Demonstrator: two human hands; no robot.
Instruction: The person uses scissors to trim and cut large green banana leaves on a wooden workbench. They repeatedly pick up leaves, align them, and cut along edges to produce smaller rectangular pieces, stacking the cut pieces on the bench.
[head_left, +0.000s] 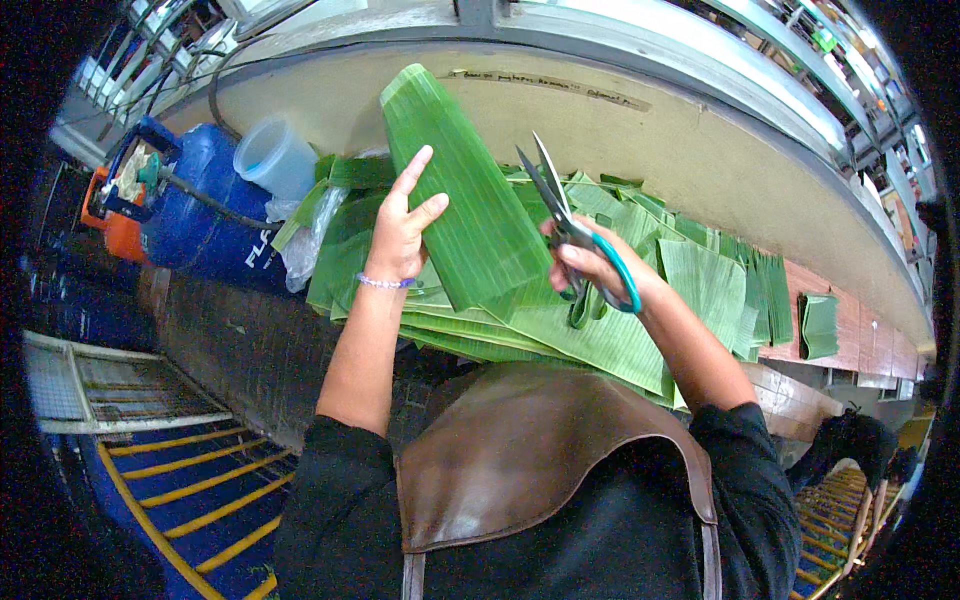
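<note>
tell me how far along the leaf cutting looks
Done: small cut pieces are stacked at the right of the table. In hand: the left hand holds up a long banana leaf strip, and the right hand grips open scissors beside it. Left: a pile of uncut leaves underneath, so much seems to remain.

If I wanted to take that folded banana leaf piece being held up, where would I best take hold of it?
Probably at its left long edge, about midway up, coming from the left, as the left hand does now. The folded banana leaf piece is long, flat and stands tilted, so a thumb-and-fingers pinch across its thin edge should steady it. That side also keeps clear of the open scissors in the right hand.
</note>
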